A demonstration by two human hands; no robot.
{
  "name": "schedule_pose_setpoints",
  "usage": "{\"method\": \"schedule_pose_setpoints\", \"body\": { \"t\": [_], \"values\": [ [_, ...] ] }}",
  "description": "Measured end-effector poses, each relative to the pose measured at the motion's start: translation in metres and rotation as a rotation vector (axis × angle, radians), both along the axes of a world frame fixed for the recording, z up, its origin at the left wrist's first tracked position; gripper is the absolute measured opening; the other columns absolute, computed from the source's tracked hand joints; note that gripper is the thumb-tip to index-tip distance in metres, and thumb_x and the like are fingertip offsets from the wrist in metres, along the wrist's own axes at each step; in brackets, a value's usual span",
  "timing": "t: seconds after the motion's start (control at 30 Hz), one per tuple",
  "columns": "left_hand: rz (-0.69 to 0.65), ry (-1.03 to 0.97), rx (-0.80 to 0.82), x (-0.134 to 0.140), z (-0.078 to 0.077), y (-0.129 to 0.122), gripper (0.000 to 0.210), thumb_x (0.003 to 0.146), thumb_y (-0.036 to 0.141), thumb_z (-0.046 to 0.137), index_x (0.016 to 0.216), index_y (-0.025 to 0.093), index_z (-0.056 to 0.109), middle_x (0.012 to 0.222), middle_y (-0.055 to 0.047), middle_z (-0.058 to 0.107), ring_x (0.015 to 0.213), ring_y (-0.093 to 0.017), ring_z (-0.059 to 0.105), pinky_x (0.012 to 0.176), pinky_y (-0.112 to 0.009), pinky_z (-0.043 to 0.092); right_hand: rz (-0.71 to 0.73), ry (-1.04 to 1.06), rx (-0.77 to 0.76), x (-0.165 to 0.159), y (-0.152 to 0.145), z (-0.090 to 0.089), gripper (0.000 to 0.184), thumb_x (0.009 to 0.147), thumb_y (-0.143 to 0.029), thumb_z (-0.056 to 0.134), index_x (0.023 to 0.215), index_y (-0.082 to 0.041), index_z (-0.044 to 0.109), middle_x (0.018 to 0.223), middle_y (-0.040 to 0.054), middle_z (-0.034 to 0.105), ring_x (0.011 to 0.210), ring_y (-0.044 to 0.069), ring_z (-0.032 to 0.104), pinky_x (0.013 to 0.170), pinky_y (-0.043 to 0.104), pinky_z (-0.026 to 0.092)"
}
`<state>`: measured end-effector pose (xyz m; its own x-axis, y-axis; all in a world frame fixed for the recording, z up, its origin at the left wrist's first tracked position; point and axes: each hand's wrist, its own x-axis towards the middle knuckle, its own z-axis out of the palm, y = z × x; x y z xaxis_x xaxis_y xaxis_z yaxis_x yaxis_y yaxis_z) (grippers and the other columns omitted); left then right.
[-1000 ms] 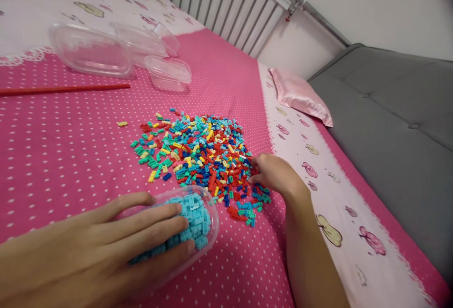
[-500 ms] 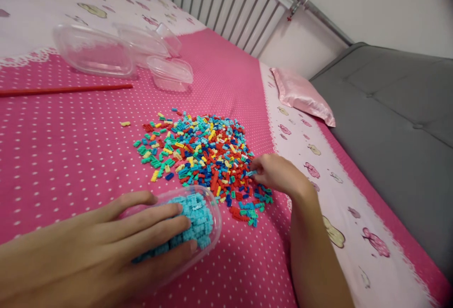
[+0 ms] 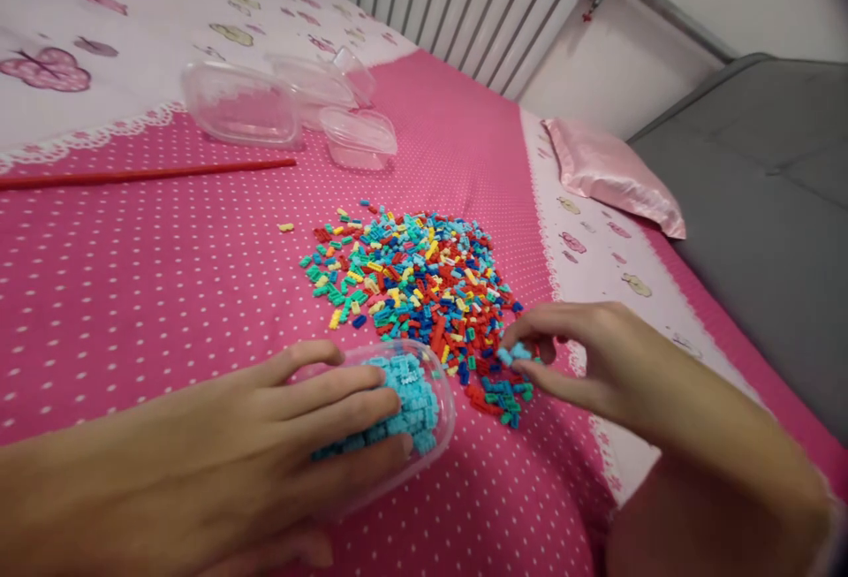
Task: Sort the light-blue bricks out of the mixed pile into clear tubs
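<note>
My left hand [image 3: 284, 444] lies across a clear plastic container [image 3: 445, 405] filled with light-blue toy building blocks [image 3: 407, 405], gripping it. Its fingers reach over the opening, and the thumb is low on the near side. To the right, my right hand [image 3: 576, 356] pinches a few light-blue building blocks [image 3: 514, 353] between thumb and fingers. They are just above the right edge of a loose pile of mixed building blocks [image 3: 424, 281] in red, yellow, green and blue. A small cluster of blocks [image 3: 500, 398] lies below the right fingertips.
Clear plastic containers [image 3: 361, 140] stand at the back left, beyond the pile. A long red stick [image 3: 146, 176] lies on the pink dotted bedspread [image 3: 165, 294]. At the far right are a pink pillow [image 3: 616, 175] and a grey headboard [image 3: 761, 179]; a radiator [image 3: 424, 3] stands behind.
My right hand has drawn back from the pile's right edge with light-blue blocks now visible in its fingers. My left hand stays on the container. The whole view has shifted, moving things rightward.
</note>
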<state>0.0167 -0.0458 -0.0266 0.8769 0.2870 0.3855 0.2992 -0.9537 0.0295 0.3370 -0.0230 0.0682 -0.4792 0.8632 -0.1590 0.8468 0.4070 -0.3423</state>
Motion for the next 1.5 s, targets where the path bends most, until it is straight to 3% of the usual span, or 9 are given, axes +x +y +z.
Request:
{"method": "schedule_pose_setpoints", "body": {
  "t": [0.1,0.23,0.43,0.63,0.87,1.03,1.17,1.5],
  "values": [
    [-0.068,0.046,0.011,0.000,0.006,0.003,0.058,0.101,0.051,0.041,0.154,0.028,0.039,0.153,0.001,0.049,0.143,-0.018,0.037,0.127,-0.036,-0.006,0.100,0.069,0.035,-0.025,-0.022,-0.004,0.013,0.087,-0.017,0.059,0.089,-0.025,0.069,0.083,-0.0044,0.071,0.073,0.011,0.062,0.069,0.025,0.044],
    [-0.094,0.083,0.038,-0.001,0.012,0.003,0.059,0.102,0.044,0.040,0.156,0.022,0.033,0.159,-0.004,0.039,0.145,-0.021,0.032,0.127,-0.040,-0.006,0.099,0.062,0.036,-0.042,-0.037,-0.018,0.012,0.087,-0.014,0.059,0.083,-0.025,0.063,0.082,-0.0041,0.068,0.075,0.015,0.060,0.070,0.029,0.043],
    [-0.076,0.048,0.021,0.000,0.008,0.001,0.059,0.101,0.050,0.041,0.155,0.025,0.036,0.158,-0.001,0.041,0.148,-0.018,0.030,0.128,-0.037,-0.007,0.103,0.021,0.037,-0.044,-0.036,-0.034,0.010,0.089,-0.016,0.060,0.085,-0.025,0.061,0.086,-0.0015,0.069,0.077,0.020,0.061,0.071,0.035,0.043],
    [-0.067,0.035,0.008,0.001,0.007,0.002,0.058,0.101,0.051,0.042,0.153,0.026,0.041,0.148,0.000,0.053,0.140,-0.019,0.040,0.128,-0.038,-0.007,0.035,0.029,0.089,-0.051,-0.033,-0.031,0.014,0.091,-0.010,0.063,0.089,-0.024,0.064,0.089,-0.0013,0.068,0.081,0.019,0.061,0.075,0.034,0.044],
    [-0.079,0.002,-0.011,0.003,0.005,0.001,0.054,0.102,0.047,0.039,0.150,0.023,0.046,0.148,-0.004,0.053,0.139,-0.021,0.042,0.127,-0.040,-0.007,0.072,0.026,0.105,-0.053,-0.033,-0.030,0.014,0.090,-0.008,0.065,0.092,-0.022,0.067,0.087,-0.0010,0.067,0.081,0.018,0.061,0.074,0.033,0.045],
    [-0.064,0.034,0.027,0.002,0.008,0.001,0.055,0.101,0.050,0.040,0.150,0.025,0.044,0.147,-0.001,0.054,0.139,-0.020,0.042,0.126,-0.036,0.012,0.095,0.053,0.180,-0.056,-0.028,-0.028,0.011,0.094,-0.014,0.062,0.095,-0.021,0.070,0.091,0.0033,0.069,0.082,0.020,0.062,0.075,0.035,0.046],
    [-0.039,0.028,0.028,0.001,0.008,0.000,0.059,0.100,0.054,0.041,0.152,0.026,0.042,0.147,0.000,0.055,0.138,-0.020,0.044,0.121,-0.033,0.028,0.133,0.034,0.149,-0.062,-0.022,-0.030,0.022,0.098,-0.012,0.053,0.088,-0.021,0.071,0.094,0.0048,0.067,0.084,0.020,0.060,0.076,0.033,0.047],
    [-0.033,0.028,0.022,0.003,0.009,-0.003,0.056,0.102,0.052,0.037,0.150,0.026,0.044,0.146,0.000,0.056,0.137,-0.020,0.044,0.120,-0.034,0.030,0.152,-0.008,0.094,-0.058,-0.019,-0.035,0.024,0.098,-0.012,0.051,0.103,-0.025,0.071,0.095,0.0034,0.065,0.087,0.020,0.059,0.078,0.034,0.047]
  ]
}}
